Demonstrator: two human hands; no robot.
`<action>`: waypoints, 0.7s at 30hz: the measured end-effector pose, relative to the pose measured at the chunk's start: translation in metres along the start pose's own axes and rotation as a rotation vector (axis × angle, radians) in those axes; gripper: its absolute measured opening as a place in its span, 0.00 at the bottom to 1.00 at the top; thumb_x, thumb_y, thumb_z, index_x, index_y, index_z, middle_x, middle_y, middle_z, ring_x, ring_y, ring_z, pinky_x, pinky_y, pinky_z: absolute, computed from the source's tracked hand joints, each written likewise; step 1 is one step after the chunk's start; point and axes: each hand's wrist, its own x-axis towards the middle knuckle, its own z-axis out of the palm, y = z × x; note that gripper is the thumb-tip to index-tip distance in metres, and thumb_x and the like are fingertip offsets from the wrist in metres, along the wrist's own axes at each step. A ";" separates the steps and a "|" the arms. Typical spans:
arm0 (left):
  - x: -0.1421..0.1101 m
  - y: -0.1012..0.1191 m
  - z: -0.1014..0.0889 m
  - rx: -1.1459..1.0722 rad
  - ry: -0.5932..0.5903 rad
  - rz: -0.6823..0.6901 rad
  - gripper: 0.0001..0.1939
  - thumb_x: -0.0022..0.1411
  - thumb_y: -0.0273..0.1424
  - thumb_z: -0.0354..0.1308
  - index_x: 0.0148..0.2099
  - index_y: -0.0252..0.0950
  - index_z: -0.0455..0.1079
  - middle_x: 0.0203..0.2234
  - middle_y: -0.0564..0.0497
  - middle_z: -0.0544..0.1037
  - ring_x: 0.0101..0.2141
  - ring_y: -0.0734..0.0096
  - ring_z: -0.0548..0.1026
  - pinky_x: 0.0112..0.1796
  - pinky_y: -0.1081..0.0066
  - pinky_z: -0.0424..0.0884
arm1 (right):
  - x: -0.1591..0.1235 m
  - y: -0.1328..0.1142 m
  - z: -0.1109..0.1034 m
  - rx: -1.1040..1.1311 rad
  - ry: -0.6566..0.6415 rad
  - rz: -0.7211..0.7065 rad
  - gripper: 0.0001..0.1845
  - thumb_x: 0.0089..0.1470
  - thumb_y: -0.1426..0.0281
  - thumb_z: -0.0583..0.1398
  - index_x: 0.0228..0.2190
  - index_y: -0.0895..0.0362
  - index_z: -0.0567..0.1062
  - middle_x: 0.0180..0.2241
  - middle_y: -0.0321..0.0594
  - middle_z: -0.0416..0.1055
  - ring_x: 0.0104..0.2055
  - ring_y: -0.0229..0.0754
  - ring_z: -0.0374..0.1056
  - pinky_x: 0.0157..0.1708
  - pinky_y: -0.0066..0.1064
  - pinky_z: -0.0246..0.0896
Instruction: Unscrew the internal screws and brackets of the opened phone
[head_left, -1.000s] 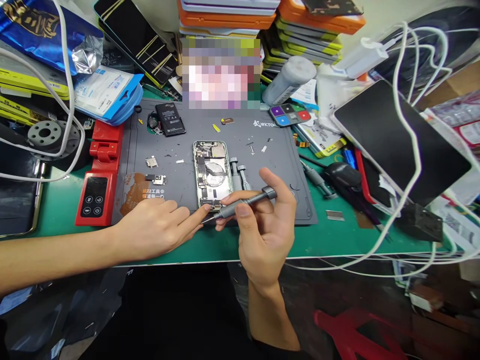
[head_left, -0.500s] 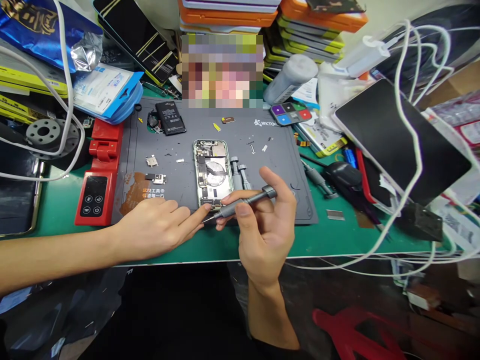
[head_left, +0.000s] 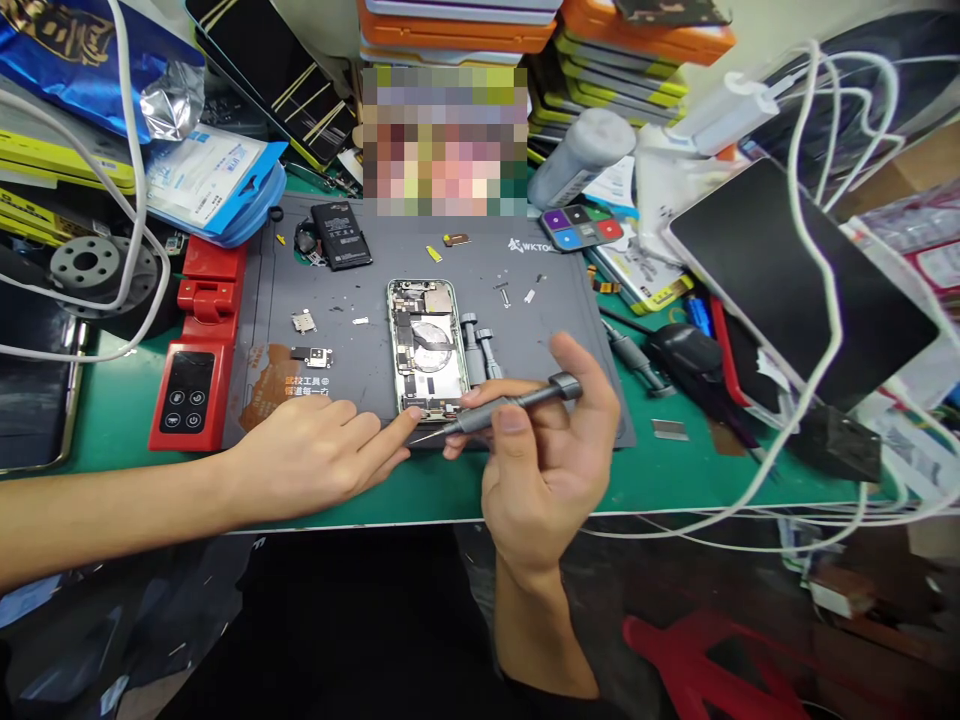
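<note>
An opened phone lies on the dark grey work mat, its circuit boards and round coil exposed. My left hand reaches in from the left, index finger stretched to the phone's lower left corner and the other fingers bent; I see nothing held in it. In my right hand, a grey precision screwdriver is gripped between thumb and fingers. Its thin tip points left, just below the phone's bottom edge near my left fingertips. Two more grey screwdrivers lie beside the phone's right edge, partly behind my right hand.
Loose small parts and a black battery lie on the mat. A red device stands left. White cables loop over a dark panel at right. Stacked orange-and-yellow cases and a bottle stand behind.
My right hand has shifted slightly right with the screwdriver, drawing its tip a little to the right. My left hand and the phone stay nearly still.
</note>
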 end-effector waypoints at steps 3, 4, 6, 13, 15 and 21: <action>0.001 0.000 -0.002 -0.005 0.000 0.005 0.17 0.75 0.34 0.56 0.57 0.26 0.73 0.21 0.59 0.71 0.22 0.72 0.71 0.21 0.67 0.65 | 0.005 0.002 -0.007 -0.183 0.149 -0.348 0.32 0.66 0.72 0.60 0.67 0.45 0.62 0.40 0.37 0.73 0.27 0.33 0.72 0.24 0.28 0.77; 0.001 0.001 -0.003 -0.005 0.007 -0.001 0.17 0.75 0.33 0.55 0.57 0.26 0.73 0.21 0.59 0.71 0.21 0.73 0.71 0.21 0.67 0.65 | 0.008 0.003 -0.010 -0.290 0.208 -0.509 0.35 0.63 0.73 0.63 0.68 0.45 0.63 0.45 0.40 0.71 0.28 0.33 0.73 0.27 0.30 0.78; 0.002 0.001 -0.004 0.010 0.030 -0.031 0.18 0.74 0.32 0.55 0.58 0.23 0.73 0.20 0.59 0.71 0.20 0.73 0.70 0.21 0.67 0.64 | 0.013 0.006 -0.012 -0.447 0.176 -0.771 0.38 0.59 0.70 0.67 0.68 0.48 0.64 0.55 0.46 0.65 0.32 0.35 0.75 0.26 0.32 0.78; 0.002 0.002 -0.003 0.066 0.044 -0.054 0.17 0.73 0.32 0.56 0.54 0.23 0.77 0.20 0.58 0.70 0.20 0.71 0.70 0.21 0.66 0.63 | 0.024 0.019 0.005 -0.392 -0.064 -0.693 0.35 0.63 0.75 0.63 0.67 0.47 0.60 0.50 0.42 0.68 0.37 0.35 0.78 0.28 0.27 0.80; 0.001 0.003 -0.002 0.070 0.040 -0.050 0.18 0.73 0.32 0.56 0.54 0.23 0.77 0.20 0.58 0.70 0.20 0.71 0.70 0.21 0.66 0.63 | 0.023 0.020 0.007 -0.380 -0.069 -0.679 0.36 0.62 0.75 0.63 0.67 0.47 0.61 0.53 0.44 0.67 0.38 0.36 0.78 0.27 0.26 0.79; 0.001 0.003 -0.001 0.064 0.031 -0.049 0.18 0.73 0.32 0.56 0.55 0.22 0.77 0.20 0.57 0.70 0.20 0.71 0.70 0.21 0.66 0.63 | 0.020 0.021 0.007 -0.357 -0.106 -0.659 0.37 0.62 0.78 0.63 0.68 0.47 0.60 0.53 0.44 0.69 0.38 0.35 0.77 0.31 0.29 0.80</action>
